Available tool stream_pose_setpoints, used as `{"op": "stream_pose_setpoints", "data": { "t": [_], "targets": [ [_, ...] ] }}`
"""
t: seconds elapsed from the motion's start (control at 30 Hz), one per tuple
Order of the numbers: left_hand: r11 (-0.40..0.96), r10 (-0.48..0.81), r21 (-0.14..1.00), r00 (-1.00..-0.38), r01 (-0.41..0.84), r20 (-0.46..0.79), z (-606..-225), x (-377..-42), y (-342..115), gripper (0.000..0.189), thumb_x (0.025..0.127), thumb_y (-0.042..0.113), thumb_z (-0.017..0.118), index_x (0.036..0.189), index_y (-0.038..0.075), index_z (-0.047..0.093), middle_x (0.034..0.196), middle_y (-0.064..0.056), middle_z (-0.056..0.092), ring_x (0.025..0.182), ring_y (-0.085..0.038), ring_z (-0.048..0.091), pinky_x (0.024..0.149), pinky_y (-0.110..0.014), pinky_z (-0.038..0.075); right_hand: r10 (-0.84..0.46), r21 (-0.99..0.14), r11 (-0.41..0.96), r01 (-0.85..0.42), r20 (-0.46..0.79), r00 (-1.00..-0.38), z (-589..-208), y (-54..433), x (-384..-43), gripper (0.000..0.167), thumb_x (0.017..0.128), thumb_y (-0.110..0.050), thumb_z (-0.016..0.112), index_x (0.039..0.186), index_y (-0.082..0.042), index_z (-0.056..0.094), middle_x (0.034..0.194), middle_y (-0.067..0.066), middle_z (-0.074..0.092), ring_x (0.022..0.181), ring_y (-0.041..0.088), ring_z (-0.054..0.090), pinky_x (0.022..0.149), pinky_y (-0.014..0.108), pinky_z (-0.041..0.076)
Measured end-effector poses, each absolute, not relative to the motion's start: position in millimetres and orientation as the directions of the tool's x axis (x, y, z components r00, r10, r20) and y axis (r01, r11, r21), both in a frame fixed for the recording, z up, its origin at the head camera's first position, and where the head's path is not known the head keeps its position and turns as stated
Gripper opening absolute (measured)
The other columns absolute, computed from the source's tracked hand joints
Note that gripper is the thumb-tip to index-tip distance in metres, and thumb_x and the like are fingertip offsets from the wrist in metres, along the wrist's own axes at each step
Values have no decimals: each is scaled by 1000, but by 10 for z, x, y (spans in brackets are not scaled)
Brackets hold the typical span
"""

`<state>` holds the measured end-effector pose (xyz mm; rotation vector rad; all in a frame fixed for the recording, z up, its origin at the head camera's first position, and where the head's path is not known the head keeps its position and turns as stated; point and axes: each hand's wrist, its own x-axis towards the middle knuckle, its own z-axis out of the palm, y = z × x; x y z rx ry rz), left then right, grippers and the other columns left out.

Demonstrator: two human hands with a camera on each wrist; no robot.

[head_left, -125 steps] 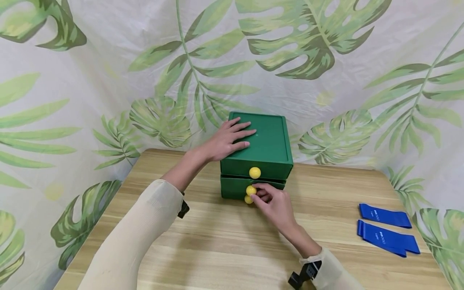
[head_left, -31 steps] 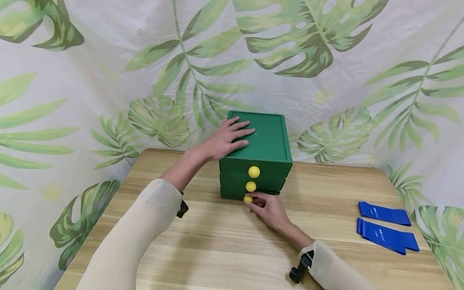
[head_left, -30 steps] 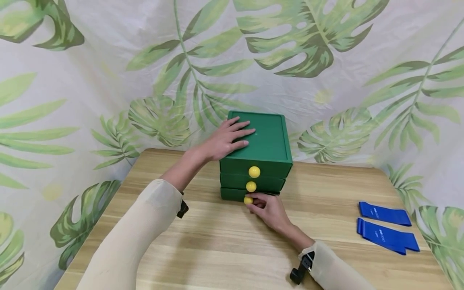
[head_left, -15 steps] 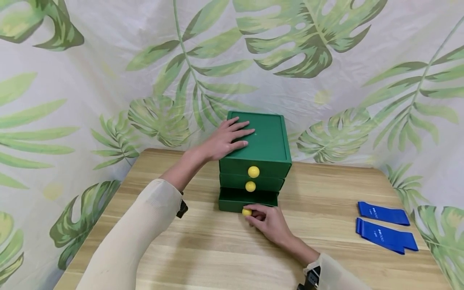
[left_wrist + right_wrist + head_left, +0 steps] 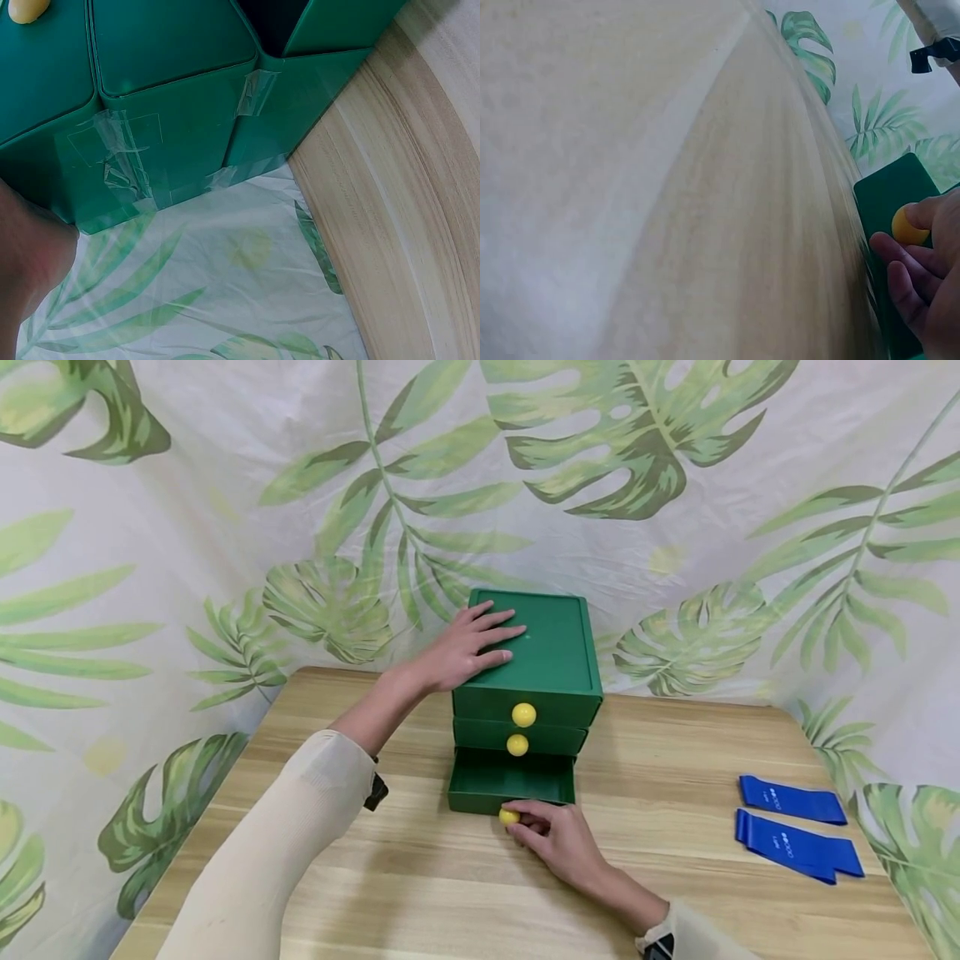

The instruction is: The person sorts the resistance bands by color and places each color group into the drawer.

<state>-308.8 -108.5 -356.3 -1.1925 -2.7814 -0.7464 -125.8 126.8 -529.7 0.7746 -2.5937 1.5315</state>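
A green three-drawer box (image 5: 555, 647) stands toward the back of the table, each drawer fitted with a round yellow knob. My left hand (image 5: 468, 647) rests flat on its top with fingers spread. Thumb and forefinger of my right hand (image 5: 558, 839) pinch the bottom drawer's yellow knob (image 5: 509, 817); the right wrist view shows the same knob (image 5: 909, 226) between them. That bottom drawer (image 5: 467, 802) is pulled well out, and its green floor shows. Above it, the middle knob (image 5: 517, 745) and top knob (image 5: 523, 715) sit on drawers that are in.
Two blue flat bands (image 5: 798, 843) with white print lie at the right of the wooden table (image 5: 405, 893). A leaf-patterned cloth (image 5: 450, 485) hangs right behind the table. Clear tape (image 5: 124, 161) joins the box sections on the side.
Over four seconds, my right hand has gone from the middle knob to the bottom one. The middle drawer has gone in and the bottom drawer has come out toward me. My left hand has stayed put.
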Motion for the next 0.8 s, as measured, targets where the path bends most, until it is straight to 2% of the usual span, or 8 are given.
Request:
{"op": "stream_pose_setpoints", "data": {
  "t": [0.13,0.3,0.57,0.8],
  "targets": [
    [595,676,417,-708,687,202,-3564,-3083,-1083,54,112,37,53,162,19,47,174,-9,29,164,-38,5,130,-60,-2,-396,-802,404,-439,280,-875,-5317,1259,-1216,24,96,-12,81,120,-14,81,89,-4,78,70,1,67,61,23,57],
    [595,673,418,-710,686,207,-3570,-3084,-1089,53,113,37,52,162,19,47,174,-9,29,164,-38,5,130,-60,-1,-401,-799,405,-444,281,-872,-5318,1248,-1151,24,96,-12,81,119,-17,81,89,-5,78,70,1,67,61,23,57],
    [593,676,417,-708,688,207,-3592,-3096,-1087,53,113,37,52,162,18,47,174,-9,29,164,-37,5,130,-60,-1,-409,-798,408,-444,275,-870,-5335,1272,-1027,22,97,-15,80,118,-15,81,90,-8,77,70,-2,65,61,22,56],
    [586,678,422,-704,691,212,-3569,-3083,-1089,53,112,35,54,162,17,48,174,-11,30,164,-39,5,130,-59,-1,-424,-806,390,-445,272,-864,-5319,1290,-964,21,97,-12,79,118,-14,81,89,-5,77,70,-2,65,60,21,57]
  ]
}}
